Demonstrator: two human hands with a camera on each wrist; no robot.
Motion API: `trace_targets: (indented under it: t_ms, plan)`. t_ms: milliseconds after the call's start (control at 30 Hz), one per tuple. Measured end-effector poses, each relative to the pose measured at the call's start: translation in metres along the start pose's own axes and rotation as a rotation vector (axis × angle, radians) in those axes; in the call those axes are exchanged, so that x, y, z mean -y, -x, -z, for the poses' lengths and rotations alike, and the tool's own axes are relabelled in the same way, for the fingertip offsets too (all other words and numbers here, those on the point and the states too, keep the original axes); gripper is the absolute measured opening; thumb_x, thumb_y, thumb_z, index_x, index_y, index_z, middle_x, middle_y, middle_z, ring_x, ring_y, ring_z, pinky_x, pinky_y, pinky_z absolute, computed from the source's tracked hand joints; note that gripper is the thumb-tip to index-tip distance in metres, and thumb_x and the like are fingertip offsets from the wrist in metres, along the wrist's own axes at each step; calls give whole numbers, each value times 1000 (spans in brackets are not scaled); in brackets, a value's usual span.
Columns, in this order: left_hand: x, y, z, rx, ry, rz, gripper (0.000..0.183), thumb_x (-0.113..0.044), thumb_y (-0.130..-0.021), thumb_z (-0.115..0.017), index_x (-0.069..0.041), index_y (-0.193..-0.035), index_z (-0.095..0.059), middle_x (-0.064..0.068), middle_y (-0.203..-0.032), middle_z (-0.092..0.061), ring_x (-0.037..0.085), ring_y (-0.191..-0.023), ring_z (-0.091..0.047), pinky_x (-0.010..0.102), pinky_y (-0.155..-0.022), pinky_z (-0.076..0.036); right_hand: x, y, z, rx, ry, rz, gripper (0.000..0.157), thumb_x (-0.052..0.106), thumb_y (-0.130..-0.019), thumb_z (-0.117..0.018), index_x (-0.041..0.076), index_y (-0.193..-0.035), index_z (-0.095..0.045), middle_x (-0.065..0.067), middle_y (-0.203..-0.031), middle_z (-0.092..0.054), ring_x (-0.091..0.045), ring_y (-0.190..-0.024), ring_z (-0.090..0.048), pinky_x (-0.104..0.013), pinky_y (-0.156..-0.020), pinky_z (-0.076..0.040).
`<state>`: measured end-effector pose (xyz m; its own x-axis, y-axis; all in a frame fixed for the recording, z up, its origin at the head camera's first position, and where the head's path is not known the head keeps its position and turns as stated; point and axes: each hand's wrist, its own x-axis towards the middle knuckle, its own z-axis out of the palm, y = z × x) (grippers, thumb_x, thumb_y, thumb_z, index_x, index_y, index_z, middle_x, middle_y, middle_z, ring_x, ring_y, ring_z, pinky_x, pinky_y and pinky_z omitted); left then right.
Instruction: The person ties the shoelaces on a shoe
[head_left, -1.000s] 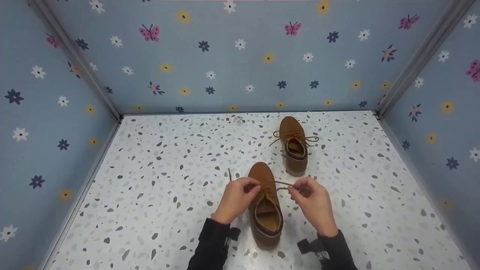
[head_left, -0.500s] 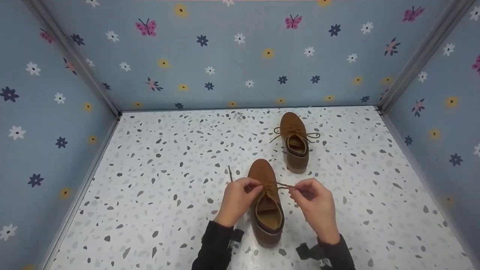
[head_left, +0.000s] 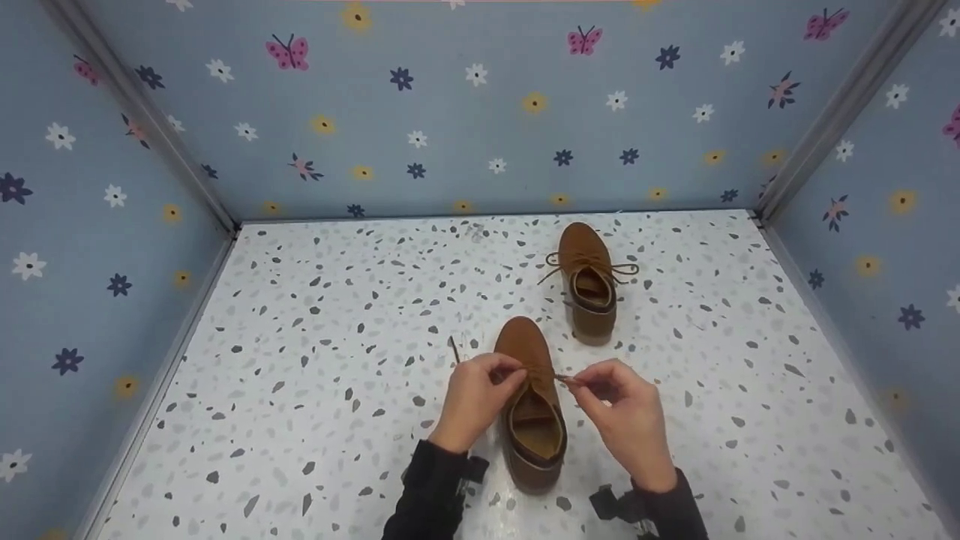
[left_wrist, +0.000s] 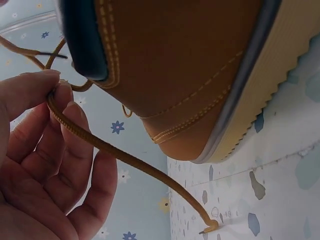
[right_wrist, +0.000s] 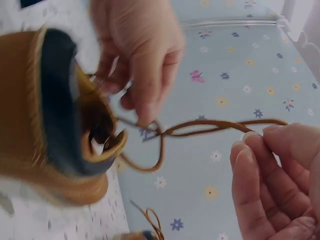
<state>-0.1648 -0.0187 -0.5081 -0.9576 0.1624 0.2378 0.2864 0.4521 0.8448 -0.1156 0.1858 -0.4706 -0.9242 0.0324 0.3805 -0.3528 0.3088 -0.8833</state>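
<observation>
The person's bare right hand (head_left: 626, 412) had come nearer the side of the closer brown leather-look shoe (head_left: 520, 339). The thin brown woven lace (head_left: 562, 377) between its fingertips and the shoe had gone from two spread strands to one short visible stretch. Past the bare left hand (head_left: 478, 397), the lace's loose end (head_left: 454, 350) leaned farther left. In the head view, the speckled white floor (head_left: 360, 262) reached slightly higher.

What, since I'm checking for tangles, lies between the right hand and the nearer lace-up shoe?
In the right wrist view, brown shoelace spans that stretch, with the left hand near the shoe.
</observation>
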Motion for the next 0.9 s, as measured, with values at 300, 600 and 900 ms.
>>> trace_targets:
  t_ms: [300,600,900]
  plan:
    - [-2,2,1,-17,12,-50,5,-13,-89,-75,-10,-93,-75,-4,-85,-70,9,-74,-63,26,-67,-53,-20,1,-7,17,397,409,29,-8,-74,-81,13,-87,-68,6,-85,-68,-6,-74,-65,-19,-66,-53]
    - [2,7,1,0,11,-61,5,-13,-89,-75,-10,-93,-75,-4,-84,-70,9,-74,-63,27,-67,-53,-42,-3,-20,65,509,393,23,-9,-76,-79,10,-85,-69,1,-82,-66,-9,-74,-63,-24,-66,-53]
    - [6,8,0,29,-3,-47,5,-14,-89,-75,-11,-92,-75,-4,-84,-70,9,-75,-64,27,-68,-53,-40,4,-18,146,517,263,30,-4,-80,-79,9,-106,-73,-2,-92,-71,-9,-76,-65,-25,-64,-54]
